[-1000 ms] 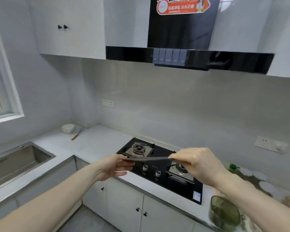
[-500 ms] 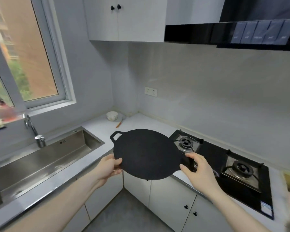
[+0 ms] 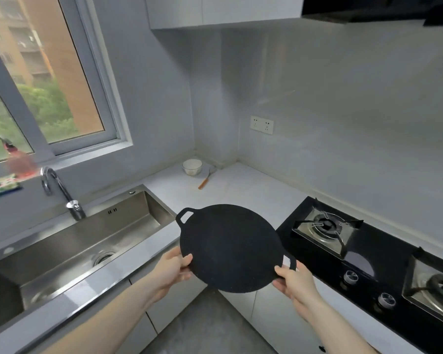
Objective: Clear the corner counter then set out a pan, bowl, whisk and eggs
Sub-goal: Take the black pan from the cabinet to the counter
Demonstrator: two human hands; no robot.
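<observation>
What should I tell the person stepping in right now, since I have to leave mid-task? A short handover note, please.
Left hand: grips the near-left rim of the flat black pan.
Right hand: grips the near-right rim, by its loop handle.
Pan: held in the air in front of the corner counter, not set down.
White bowl and a wooden-handled utensil lie at the back of the corner.
Done: pan fetched.
Left: set the pan down; whisk and eggs are not in view.
</observation>
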